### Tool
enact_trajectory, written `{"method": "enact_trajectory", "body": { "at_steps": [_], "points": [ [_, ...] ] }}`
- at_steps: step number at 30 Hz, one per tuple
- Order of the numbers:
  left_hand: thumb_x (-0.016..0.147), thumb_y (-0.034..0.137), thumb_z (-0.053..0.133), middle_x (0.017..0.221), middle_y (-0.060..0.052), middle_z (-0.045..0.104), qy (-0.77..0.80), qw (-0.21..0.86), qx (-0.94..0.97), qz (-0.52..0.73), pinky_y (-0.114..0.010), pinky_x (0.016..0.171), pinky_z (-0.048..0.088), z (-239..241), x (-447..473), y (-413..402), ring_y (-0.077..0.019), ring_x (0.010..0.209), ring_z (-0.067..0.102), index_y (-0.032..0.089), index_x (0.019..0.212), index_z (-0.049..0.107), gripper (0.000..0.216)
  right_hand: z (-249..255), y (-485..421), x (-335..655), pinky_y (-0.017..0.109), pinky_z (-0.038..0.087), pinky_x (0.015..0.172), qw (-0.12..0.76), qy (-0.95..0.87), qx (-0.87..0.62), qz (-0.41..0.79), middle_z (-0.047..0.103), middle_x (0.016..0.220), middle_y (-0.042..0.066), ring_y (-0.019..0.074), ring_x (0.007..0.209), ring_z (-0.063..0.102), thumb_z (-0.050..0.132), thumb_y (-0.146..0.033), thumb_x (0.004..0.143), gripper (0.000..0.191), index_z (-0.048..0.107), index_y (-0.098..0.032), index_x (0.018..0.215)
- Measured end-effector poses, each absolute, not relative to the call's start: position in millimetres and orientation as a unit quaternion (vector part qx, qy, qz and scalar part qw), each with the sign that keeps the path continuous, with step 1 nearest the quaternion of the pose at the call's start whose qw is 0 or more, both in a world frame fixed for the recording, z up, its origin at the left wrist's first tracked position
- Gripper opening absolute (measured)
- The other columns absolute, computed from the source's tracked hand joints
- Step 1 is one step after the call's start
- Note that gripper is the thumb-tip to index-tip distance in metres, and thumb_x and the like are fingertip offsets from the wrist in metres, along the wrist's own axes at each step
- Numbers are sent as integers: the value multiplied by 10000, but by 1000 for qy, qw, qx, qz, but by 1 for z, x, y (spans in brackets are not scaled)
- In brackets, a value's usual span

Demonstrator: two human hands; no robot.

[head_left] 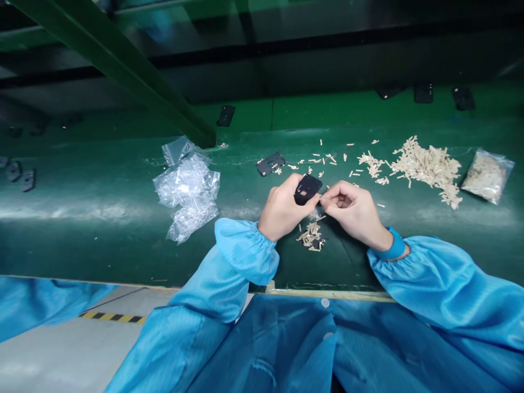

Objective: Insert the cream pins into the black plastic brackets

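Note:
My left hand (281, 208) is closed around a small black plastic part (307, 188) with cut-outs, held just above the green belt (102, 218). My right hand (351, 210) is pinched at the part's right edge, fingers curled; what it pinches is too small to make out. Below the hands lies a small heap of tan strips (311, 238). A second black part (270, 164) lies flat on the belt just beyond my left hand.
Crumpled clear plastic bags (188, 188) lie to the left. A large pile of tan strips (426, 164) and a filled clear bag (487, 174) sit at the right. More black parts lie on the far belt (226, 115) and at the left edge (20, 174). A green beam (123, 65) crosses above.

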State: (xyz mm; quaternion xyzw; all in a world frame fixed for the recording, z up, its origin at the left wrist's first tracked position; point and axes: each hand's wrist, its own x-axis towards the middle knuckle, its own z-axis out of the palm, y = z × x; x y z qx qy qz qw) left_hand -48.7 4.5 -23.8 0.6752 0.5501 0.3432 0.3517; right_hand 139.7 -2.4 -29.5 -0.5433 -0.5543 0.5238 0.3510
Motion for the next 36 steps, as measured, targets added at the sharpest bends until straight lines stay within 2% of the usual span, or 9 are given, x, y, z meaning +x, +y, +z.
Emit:
{"method": "enact_trajectory", "body": {
  "at_steps": [6, 11, 14, 16, 18, 23, 30, 33, 36],
  "points": [
    [816, 338, 699, 774, 25, 591, 558, 382, 641, 364, -214, 625, 421, -30, -55, 12, -66, 673, 531, 138, 930, 605, 248, -27, 1, 142, 222, 440, 613, 348, -550, -536, 539, 637, 821, 81, 97, 669, 550, 687, -263, 736, 210, 626, -75, 808],
    [873, 482, 677, 845, 18, 665, 633, 322, 605, 360, -282, 707, 445, -38, -67, 22, -115, 732, 604, 157, 1008, 608, 358, -23, 4, 144, 174, 461, 613, 358, -539, -544, 534, 659, 805, 76, 79, 667, 583, 693, -256, 741, 206, 629, -72, 805],
    [799, 273, 728, 997, 2, 684, 596, 298, 676, 315, -277, 802, 473, -35, -65, 21, -138, 897, 637, 145, 1074, 641, 316, -24, 3, 144, 186, 462, 620, 348, -542, -550, 532, 662, 817, 77, 87, 681, 585, 689, -261, 737, 208, 637, -74, 811],
    [799, 202, 716, 1082, 17, 702, 531, 422, 650, 344, -254, 912, 499, -30, -60, 18, -123, 1002, 661, 146, 1151, 614, 371, -24, 3, 144, 201, 458, 627, 351, -541, -546, 534, 659, 824, 82, 94, 686, 576, 689, -265, 732, 215, 634, -74, 812],
    [860, 297, 716, 1067, -37, 709, 479, 556, 575, 362, -251, 940, 510, -25, -55, 16, -112, 981, 654, 96, 1197, 575, 417, -25, 3, 144, 220, 448, 629, 350, -541, -542, 539, 651, 824, 83, 99, 680, 561, 684, -265, 727, 215, 625, -77, 813],
    [819, 326, 748, 884, -41, 626, 507, 560, 563, 336, -221, 741, 450, -20, -50, 16, -86, 797, 525, 73, 1018, 604, 352, -26, 1, 143, 241, 419, 610, 327, -563, -542, 531, 616, 820, 65, 92, 658, 515, 668, -273, 746, 209, 618, -86, 824],
    [802, 288, 743, 920, -51, 628, 520, 563, 547, 338, -226, 775, 466, -19, -50, 15, -91, 820, 535, 59, 1002, 603, 335, -23, -2, 144, 228, 422, 575, 345, -664, -538, 388, 581, 819, 30, 58, 640, 502, 650, -246, 849, 134, 658, -112, 840],
    [790, 288, 744, 899, -47, 632, 530, 560, 532, 349, -233, 722, 473, -21, -49, 15, -93, 774, 544, 64, 1013, 601, 347, -22, -5, 145, 217, 425, 628, 383, -741, -496, 241, 579, 918, 36, 42, 694, 466, 661, -159, 874, 82, 656, -120, 946],
    [794, 299, 739, 867, -44, 623, 529, 550, 542, 351, -235, 707, 459, -22, -48, 15, -94, 763, 530, 66, 1009, 614, 340, -23, -7, 144, 202, 468, 745, 378, -791, -446, 177, 607, 984, 38, 50, 811, 526, 674, -115, 871, 158, 648, -130, 1026]
  ]
}}
